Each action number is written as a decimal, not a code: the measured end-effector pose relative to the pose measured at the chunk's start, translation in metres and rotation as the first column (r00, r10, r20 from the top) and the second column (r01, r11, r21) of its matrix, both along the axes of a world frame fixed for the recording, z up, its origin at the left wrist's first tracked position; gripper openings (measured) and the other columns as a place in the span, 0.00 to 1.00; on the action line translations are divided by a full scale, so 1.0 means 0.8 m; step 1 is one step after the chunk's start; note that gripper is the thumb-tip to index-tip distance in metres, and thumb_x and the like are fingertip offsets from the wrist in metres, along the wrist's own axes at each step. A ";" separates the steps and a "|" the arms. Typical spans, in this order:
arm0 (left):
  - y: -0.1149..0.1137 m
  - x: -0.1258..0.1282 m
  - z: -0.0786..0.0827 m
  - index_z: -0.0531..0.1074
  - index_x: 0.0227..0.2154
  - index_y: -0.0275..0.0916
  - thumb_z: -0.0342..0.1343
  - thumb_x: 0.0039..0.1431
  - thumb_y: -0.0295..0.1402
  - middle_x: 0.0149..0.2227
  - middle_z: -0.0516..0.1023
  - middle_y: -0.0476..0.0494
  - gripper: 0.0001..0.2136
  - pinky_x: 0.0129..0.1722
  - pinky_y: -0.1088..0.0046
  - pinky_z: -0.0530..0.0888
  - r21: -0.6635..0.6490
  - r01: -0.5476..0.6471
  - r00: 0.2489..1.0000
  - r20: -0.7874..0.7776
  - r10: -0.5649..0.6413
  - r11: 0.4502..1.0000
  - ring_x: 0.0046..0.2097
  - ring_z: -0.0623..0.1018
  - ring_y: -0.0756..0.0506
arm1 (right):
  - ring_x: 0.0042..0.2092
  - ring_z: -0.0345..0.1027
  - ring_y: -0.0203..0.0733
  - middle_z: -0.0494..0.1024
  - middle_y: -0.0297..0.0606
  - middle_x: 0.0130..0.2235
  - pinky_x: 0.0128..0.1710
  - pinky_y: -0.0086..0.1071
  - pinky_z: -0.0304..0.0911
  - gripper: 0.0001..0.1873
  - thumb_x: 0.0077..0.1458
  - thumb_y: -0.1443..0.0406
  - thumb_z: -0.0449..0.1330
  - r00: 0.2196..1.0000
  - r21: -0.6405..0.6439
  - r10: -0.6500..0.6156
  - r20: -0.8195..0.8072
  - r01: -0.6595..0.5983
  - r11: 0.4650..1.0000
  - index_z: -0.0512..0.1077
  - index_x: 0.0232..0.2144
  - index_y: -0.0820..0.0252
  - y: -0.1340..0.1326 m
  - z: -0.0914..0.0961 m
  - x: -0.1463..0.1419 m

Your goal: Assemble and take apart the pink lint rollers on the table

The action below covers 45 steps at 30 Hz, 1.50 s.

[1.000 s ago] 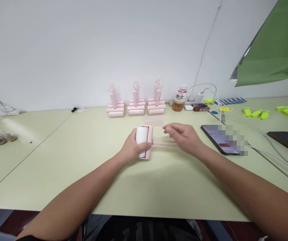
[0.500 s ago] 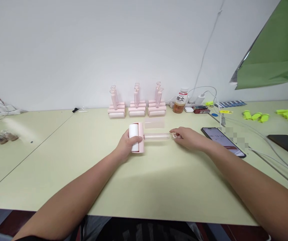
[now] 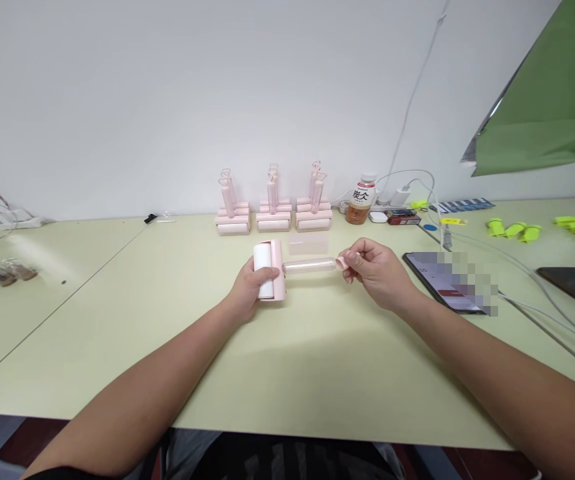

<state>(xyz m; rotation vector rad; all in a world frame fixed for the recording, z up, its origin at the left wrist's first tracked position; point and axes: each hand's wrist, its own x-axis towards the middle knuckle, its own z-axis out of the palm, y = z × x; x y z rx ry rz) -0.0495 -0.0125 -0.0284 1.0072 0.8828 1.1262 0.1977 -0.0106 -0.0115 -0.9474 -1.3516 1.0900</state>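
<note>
Pink plastic, likely light and rigid: a lint roller (image 3: 269, 270) held low over the counter (image 3: 287, 360), the left hand (image 3: 247, 293) in a closed grip round its white roll. The right hand (image 3: 375, 273) pinches the clear handle (image 3: 310, 267) by its tip, probably the surest hold, away from tacky paper.

The lint roller (image 3: 269, 270) lies on the table (image 3: 317, 360), before three stacks (image 3: 273, 215), left of a phone (image 3: 447, 283).

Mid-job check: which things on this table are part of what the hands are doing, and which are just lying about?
In hand: pink roller, head gripped by left hand, handle end pinched by right hand.
Lying about: pink roller stacks, bottle, phone, green clips.
</note>
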 end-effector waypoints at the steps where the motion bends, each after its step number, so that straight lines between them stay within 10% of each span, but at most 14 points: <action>1: 0.000 0.000 0.000 0.66 0.41 0.39 0.63 0.43 0.33 0.34 0.75 0.48 0.20 0.32 0.71 0.69 0.004 0.006 1.000 0.004 -0.006 1.000 0.31 0.72 0.48 | 0.22 0.64 0.32 0.75 0.32 0.25 0.21 0.29 0.62 0.23 0.45 0.49 0.70 1.000 -0.004 0.004 -0.017 -0.004 1.000 0.65 0.24 0.58 -0.002 0.000 -0.002; 17: 0.000 -0.001 -0.002 0.67 0.42 0.39 0.63 0.43 0.33 0.34 0.75 0.48 0.20 0.31 0.72 0.69 0.025 0.037 0.998 -0.043 -0.035 0.999 0.34 0.73 0.47 | 0.25 0.70 0.34 0.75 0.33 0.30 0.22 0.31 0.72 0.23 0.45 0.53 0.71 0.991 -0.133 0.098 -0.089 -0.109 0.985 0.65 0.22 0.60 -0.012 0.001 -0.009; 29: -0.001 -0.003 0.001 0.67 0.40 0.39 0.64 0.43 0.35 0.32 0.74 0.48 0.20 0.30 0.72 0.68 0.008 0.146 0.987 -0.072 -0.145 0.989 0.30 0.72 0.48 | 0.36 0.76 0.42 0.72 0.41 0.57 0.29 0.37 0.72 0.14 0.59 0.55 0.60 0.836 -0.280 0.432 -0.338 -0.527 0.802 0.68 0.44 0.52 -0.024 0.004 -0.009; 37: -0.008 0.004 -0.002 0.68 0.40 0.37 0.64 0.44 0.35 0.31 0.74 0.48 0.19 0.29 0.74 0.68 0.002 0.180 0.984 -0.015 -0.180 0.984 0.29 0.71 0.49 | 0.25 0.63 0.36 0.75 0.35 0.36 0.19 0.29 0.57 0.10 0.51 0.62 0.60 0.764 -0.212 0.431 -0.480 -0.578 0.788 0.71 0.38 0.54 -0.025 0.000 -0.013; 45: -0.015 0.009 0.000 0.68 0.38 0.36 0.65 0.43 0.35 0.30 0.73 0.47 0.19 0.27 0.75 0.68 0.018 0.204 0.978 0.033 -0.204 0.979 0.27 0.71 0.50 | 0.22 0.60 0.36 0.77 0.40 0.43 0.12 0.29 0.54 0.16 0.47 0.59 0.54 0.787 -0.172 0.506 -0.352 -0.586 0.792 0.67 0.41 0.52 -0.034 0.007 -0.013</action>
